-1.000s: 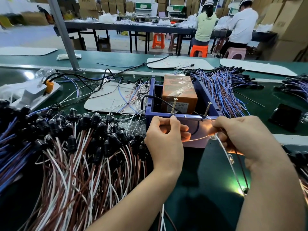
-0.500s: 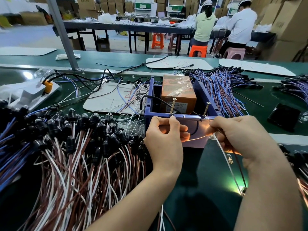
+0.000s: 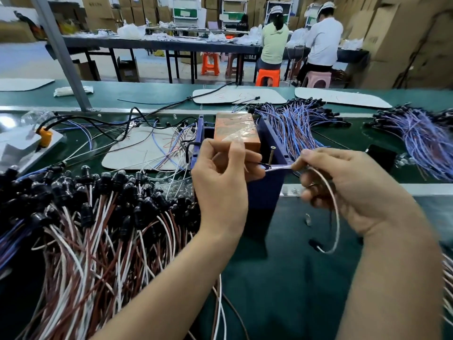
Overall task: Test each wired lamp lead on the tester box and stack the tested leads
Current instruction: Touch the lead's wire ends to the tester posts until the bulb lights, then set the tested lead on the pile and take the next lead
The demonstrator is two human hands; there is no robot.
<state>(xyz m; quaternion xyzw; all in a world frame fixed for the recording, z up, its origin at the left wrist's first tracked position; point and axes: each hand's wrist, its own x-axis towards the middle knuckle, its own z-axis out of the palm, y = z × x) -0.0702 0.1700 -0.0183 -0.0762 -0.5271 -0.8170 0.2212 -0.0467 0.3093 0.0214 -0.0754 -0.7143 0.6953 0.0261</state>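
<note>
Fingers [image 3: 316,155] of the right hand [image 3: 355,192] pinch the stripped ends of one lamp lead [image 3: 337,217]. Its white wire loops down from that hand to the dark lamp end [image 3: 315,244], at five o'clock of the tester box [image 3: 264,192]. The left hand [image 3: 220,185] is held up before the box's front rim with its fingers curled; whether they grip a wire end I cannot tell.

Half a second ago both hands held the wire ends down at the two screws on that rim, and a green glow lay on the table [image 3: 282,290] at five o'clock. Now both hands have lifted and the glow is gone. The wire tips lie close by the one screw [image 3: 271,155] in view, though I cannot tell if they touch it. I judge that this lead has lit, passed and come off the contacts, so stacking it comes next.

Brown-and-white leads [image 3: 98,229] lie heaped at eight o'clock of the box, probably waiting their turn. Blue-and-violet bundles [image 3: 294,128] lie at one o'clock.
</note>
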